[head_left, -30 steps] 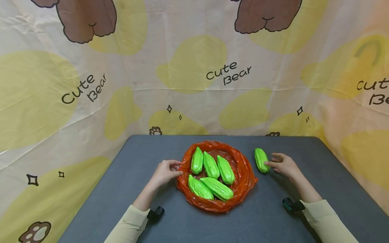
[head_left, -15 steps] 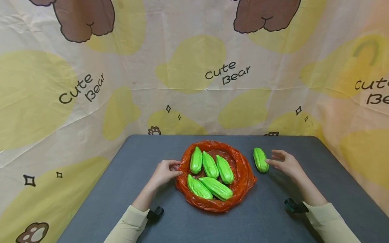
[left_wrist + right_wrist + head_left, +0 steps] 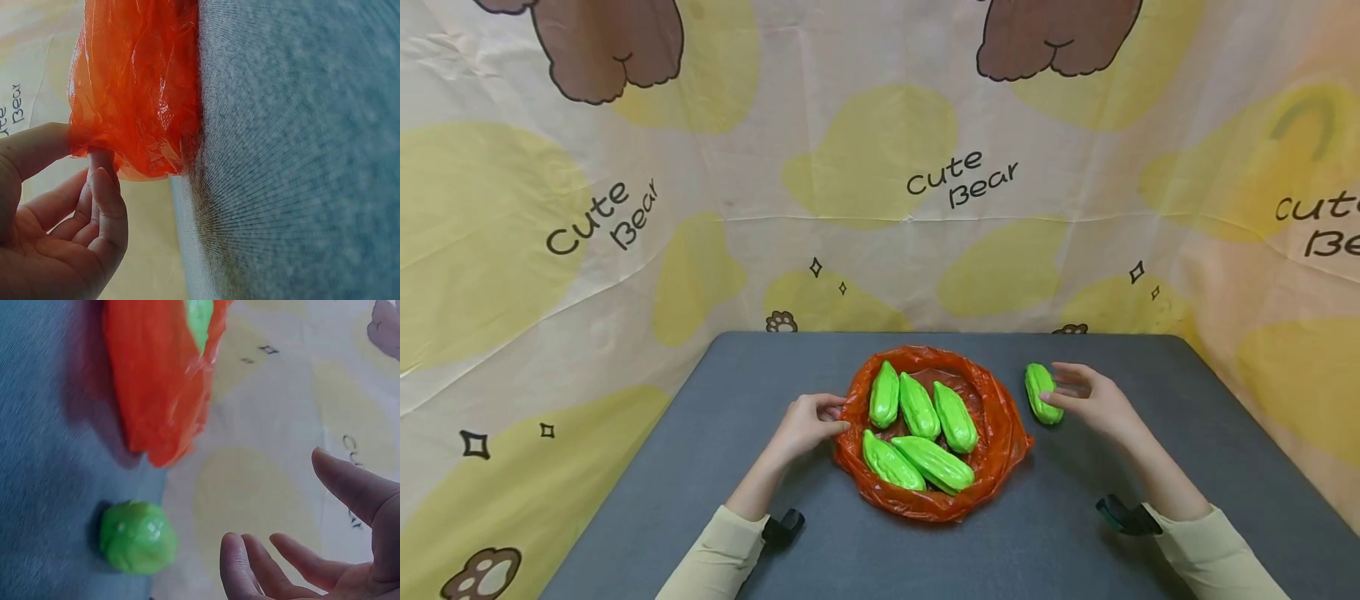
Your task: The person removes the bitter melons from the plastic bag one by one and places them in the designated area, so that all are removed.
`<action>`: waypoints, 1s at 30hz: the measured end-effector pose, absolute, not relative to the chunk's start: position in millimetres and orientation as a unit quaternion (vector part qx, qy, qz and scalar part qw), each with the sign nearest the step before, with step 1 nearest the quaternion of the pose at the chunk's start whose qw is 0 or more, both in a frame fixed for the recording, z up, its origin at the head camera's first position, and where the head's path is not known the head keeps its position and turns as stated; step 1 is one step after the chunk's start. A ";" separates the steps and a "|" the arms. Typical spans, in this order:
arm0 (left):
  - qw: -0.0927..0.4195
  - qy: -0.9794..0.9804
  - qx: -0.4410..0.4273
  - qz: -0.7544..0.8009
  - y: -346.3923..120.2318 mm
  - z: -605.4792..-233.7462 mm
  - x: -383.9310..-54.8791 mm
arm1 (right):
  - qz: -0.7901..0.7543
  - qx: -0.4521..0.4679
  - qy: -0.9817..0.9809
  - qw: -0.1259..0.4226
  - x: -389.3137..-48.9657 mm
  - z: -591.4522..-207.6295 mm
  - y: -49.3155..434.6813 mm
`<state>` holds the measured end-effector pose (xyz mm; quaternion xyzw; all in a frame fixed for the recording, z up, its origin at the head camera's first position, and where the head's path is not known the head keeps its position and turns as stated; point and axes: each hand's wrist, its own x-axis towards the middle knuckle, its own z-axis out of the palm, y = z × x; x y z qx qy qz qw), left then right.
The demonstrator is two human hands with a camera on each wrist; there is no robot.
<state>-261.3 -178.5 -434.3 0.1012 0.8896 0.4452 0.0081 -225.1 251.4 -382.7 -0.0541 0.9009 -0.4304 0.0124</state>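
A red plastic bag, its mouth spread into a round rim, stands on the table with several bright green bitter gourds inside. At its left side my left hand pinches the rim; in the left wrist view, thumb and fingers meet at the edge of the film. One more bitter gourd lies on the table to the right of the bag. Beside and partly over it hovers my right hand, fingers parted. The right wrist view has a gap between those fingertips and the lone bitter gourd.
The grey table has its far edge against a hanging cloth printed with bears and yellow patches. A dark band sits on the left wrist, and another dark band on the right.
My right hand drew slightly away from the lone bitter gourd, then came back left over its right side. The left hand stays at the bag's rim, and the gourds lie as before.
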 end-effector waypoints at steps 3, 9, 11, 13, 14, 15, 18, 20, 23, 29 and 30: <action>0.008 0.889 0.101 0.446 -178.9 -434.9 -261.5 | -0.437 -0.064 0.897 0.009 -222.4 -379.6 244.1; 0.008 0.888 0.101 0.449 -178.5 -434.0 -261.7 | -0.451 -0.078 0.889 0.015 -221.0 -376.6 230.5; 0.009 0.887 0.099 0.451 -178.4 -433.6 -261.4 | -0.453 -0.082 0.888 0.016 -221.1 -376.1 226.2; 0.010 0.887 0.097 0.451 -178.4 -433.2 -261.1 | -0.456 -0.087 0.885 0.017 -221.5 -375.4 221.5; 0.010 0.887 0.097 0.451 -178.4 -433.1 -260.9 | -0.456 -0.091 0.885 0.017 -221.9 -375.6 219.4; 0.009 0.887 0.098 0.451 -178.5 -432.9 -260.8 | -0.457 -0.094 0.884 0.017 -222.7 -376.0 217.1; 0.008 0.888 0.100 0.448 -178.4 -432.2 -260.6 | -0.462 -0.105 0.880 0.022 -225.8 -377.9 210.5; 0.007 0.889 0.100 0.447 -178.4 -432.0 -260.7 | -0.465 -0.109 0.878 0.026 -227.9 -379.8 206.5; 0.006 0.889 0.099 0.448 -178.0 -431.7 -260.6 | -0.469 -0.112 0.875 0.034 -230.7 -381.9 200.2; 0.006 0.889 0.100 0.447 -178.1 -432.9 -260.6 | -0.484 -0.125 0.864 0.049 -235.1 -388.3 187.6; 0.006 0.889 0.100 0.446 -178.2 -433.1 -260.6 | -0.487 -0.124 0.863 0.053 -235.9 -390.0 185.8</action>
